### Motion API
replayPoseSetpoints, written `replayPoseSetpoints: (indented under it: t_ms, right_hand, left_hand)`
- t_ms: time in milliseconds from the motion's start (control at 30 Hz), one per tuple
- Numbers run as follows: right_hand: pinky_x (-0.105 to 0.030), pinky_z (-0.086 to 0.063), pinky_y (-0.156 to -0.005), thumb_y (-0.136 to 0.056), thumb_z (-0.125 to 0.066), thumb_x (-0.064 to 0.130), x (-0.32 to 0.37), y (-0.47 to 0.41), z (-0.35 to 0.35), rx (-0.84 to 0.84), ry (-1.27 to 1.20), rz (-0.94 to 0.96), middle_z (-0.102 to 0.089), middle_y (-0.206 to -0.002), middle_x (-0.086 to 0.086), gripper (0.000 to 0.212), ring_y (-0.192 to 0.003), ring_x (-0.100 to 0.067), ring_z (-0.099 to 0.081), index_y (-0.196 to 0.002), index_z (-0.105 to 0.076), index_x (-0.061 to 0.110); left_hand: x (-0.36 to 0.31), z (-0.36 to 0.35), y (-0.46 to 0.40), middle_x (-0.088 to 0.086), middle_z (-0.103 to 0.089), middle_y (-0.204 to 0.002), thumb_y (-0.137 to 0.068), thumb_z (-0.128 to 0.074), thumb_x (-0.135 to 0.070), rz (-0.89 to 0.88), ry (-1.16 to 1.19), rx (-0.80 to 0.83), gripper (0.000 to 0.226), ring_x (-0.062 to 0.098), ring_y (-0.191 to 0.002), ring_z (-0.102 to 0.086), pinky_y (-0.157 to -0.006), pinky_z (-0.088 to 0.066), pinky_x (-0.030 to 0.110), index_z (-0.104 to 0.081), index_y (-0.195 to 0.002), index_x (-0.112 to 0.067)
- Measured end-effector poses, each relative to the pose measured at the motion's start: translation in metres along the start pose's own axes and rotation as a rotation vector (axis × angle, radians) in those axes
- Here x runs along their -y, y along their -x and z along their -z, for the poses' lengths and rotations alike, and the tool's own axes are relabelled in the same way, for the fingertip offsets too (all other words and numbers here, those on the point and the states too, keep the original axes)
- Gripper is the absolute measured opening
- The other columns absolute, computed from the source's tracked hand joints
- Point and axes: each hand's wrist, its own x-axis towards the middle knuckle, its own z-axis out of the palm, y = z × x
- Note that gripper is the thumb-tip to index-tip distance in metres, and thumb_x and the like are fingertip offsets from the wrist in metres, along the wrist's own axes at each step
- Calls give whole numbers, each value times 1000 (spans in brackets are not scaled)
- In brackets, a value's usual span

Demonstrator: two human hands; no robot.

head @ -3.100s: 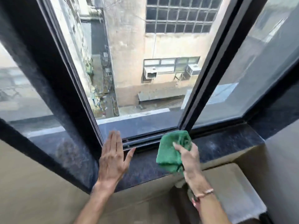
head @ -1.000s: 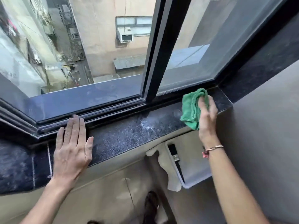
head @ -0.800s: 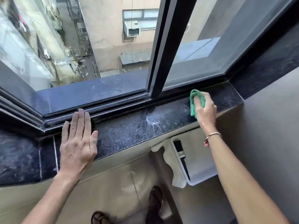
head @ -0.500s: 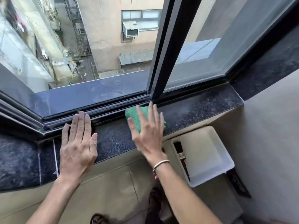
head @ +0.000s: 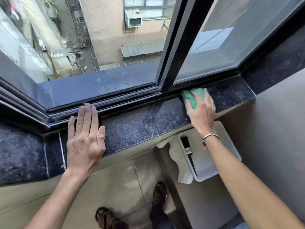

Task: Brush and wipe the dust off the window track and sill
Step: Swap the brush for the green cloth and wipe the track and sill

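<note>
Left grip [head: 85, 138] spread on sill [head: 140, 126]; right grip [head: 201, 111] flat on cloth [head: 189, 96] — brush [head: 186, 144] in tray [head: 204, 164] below.

Sill [head: 140, 128] lies open between left hand [head: 84, 138] and right hand [head: 200, 111]; upright frame [head: 175, 47] crosses the track [head: 125, 100].

Left hand [head: 85, 138]: your palm lies flat on the sill [head: 140, 128], fingers straight and close together, tips at the edge of the track [head: 123, 100], thumb out to the right.
Left arm: bare, stretched forward from the lower left, wrist straight.
Right hand [head: 200, 111]: palm down on the cloth [head: 191, 98], fingers extended over it, pressing it.
Right arm: bare, reaching in from the lower right, a thin bangle [head: 210, 137] on the wrist.
</note>
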Motion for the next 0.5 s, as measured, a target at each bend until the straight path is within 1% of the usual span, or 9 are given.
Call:
replayPoseSetpoints:
  t_ms: [67, 100, 133, 200, 267, 333, 400, 433, 500]
  right_hand:
    - [-42, -47, -105, -89, -66, 38, 10, -4, 3, -83, -159, -88, -60, -142, -8, 39, -128, -32, -58, -126, -63, 25]
    - [-41, -50, -102, -87, -68, 37, 21, 0, 3, -108, -235, -128, -64, -135, -4, 37, -123, -30, -61, -122, -65, 26]
    - [-41, -50, -102, -86, -69, 36, 34, 7, 1, -105, -295, -153, -65, -134, -2, 36, -123, -29, -62, -120, -66, 26]
    - [-43, -47, -109, -87, -70, 38, 69, 32, -9, -34, -351, -129, -61, -143, -7, 37, -129, -28, -59, -123, -68, 27]
    - [-44, -46, -111, -88, -70, 40, 106, 69, -23, -1, -344, -54, -52, -148, -11, 38, -128, -29, -56, -123, -68, 28]
    - [-47, -45, -111, -89, -65, 48, 143, 107, -35, -13, -263, 53, -45, -149, -10, 40, -128, -26, -53, -125, -64, 31]
    - [-52, -38, -116, -92, -56, 56, 168, 136, -48, 16, -160, 208, -42, -151, -12, 44, -138, -27, -45, -129, -59, 33]
    - [-55, -34, -118, -92, -54, 58, 172, 143, -52, 27, -118, 292, -42, -152, -13, 45, -142, -28, -42, -130, -58, 33]
    - [-61, -31, -119, -92, -54, 58, 158, 137, -54, 19, -59, 430, -47, -152, -14, 46, -145, -30, -41, -129, -62, 33]
  left_hand:
    - [-2, 3, -1, 13, -18, -173, -109, -14, -40, 5, 24, 1, 63, 23, -162, -12, -133, -7, 47, -19, -163, -8]
    - [-3, 4, -1, 12, -19, -173, -109, -15, -39, 7, 42, 3, 63, 22, -161, -13, -133, -7, 47, -20, -163, -8]
    - [-4, 5, -1, 12, -20, -172, -109, -16, -38, 10, 62, 2, 62, 22, -161, -13, -133, -7, 46, -21, -163, -8]
    - [-2, 6, 0, 10, -21, -172, -109, -19, -36, 19, 94, -6, 60, 20, -161, -13, -134, -7, 45, -23, -162, -10]
    - [1, 6, 0, 9, -22, -172, -109, -22, -34, 19, 126, -15, 58, 19, -161, -13, -134, -8, 45, -24, -162, -12]
    - [2, 5, 0, 9, -22, -172, -109, -21, -34, 19, 141, -13, 58, 19, -161, -13, -134, -9, 46, -24, -162, -13]
    - [0, 6, 1, 9, -21, -172, -109, -20, -35, 22, 133, -11, 58, 19, -161, -13, -133, -10, 47, -23, -163, -13]
    - [0, 6, 1, 9, -20, -173, -109, -20, -35, 21, 128, -11, 58, 20, -161, -12, -133, -10, 47, -22, -163, -13]
    - [1, 6, 0, 10, -19, -173, -110, -18, -37, 23, 114, -10, 59, 21, -161, -12, -134, -8, 46, -22, -163, -14]
